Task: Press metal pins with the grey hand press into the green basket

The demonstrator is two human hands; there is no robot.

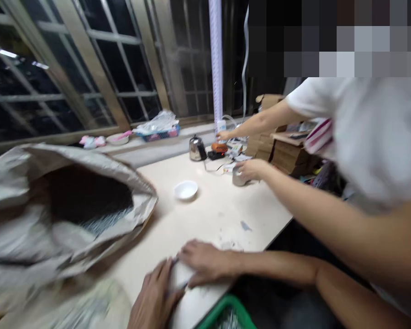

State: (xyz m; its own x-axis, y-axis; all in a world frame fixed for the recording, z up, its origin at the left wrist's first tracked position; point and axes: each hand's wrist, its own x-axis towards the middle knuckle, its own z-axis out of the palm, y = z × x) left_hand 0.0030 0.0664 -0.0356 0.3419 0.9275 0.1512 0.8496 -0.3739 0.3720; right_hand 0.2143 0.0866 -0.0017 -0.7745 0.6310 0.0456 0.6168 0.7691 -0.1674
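At the table's near side, my left hand [154, 297] and my right hand [205, 262] rest on either side of a small flat whitish piece with dark edges [178, 276]. The fingers of both hands are bent over its edges; blur hides what kind of thing it is. Just below my right forearm, a green basket [210, 315] contains small shiny metal pieces. To the left of my hands, a big whitish sack [140, 219] gapes open, with many small silvery pieces [106, 221] inside.
A white bowl [186, 190] stands mid-table, a steel kettle [197, 148] behind it. At the right, a person in a white shirt [370, 137] reaches across, one hand on a metal container [239, 177]. Cardboard boxes [286, 155] are stacked behind. A plastic-wrapped basket [159, 128] sits on the sill.
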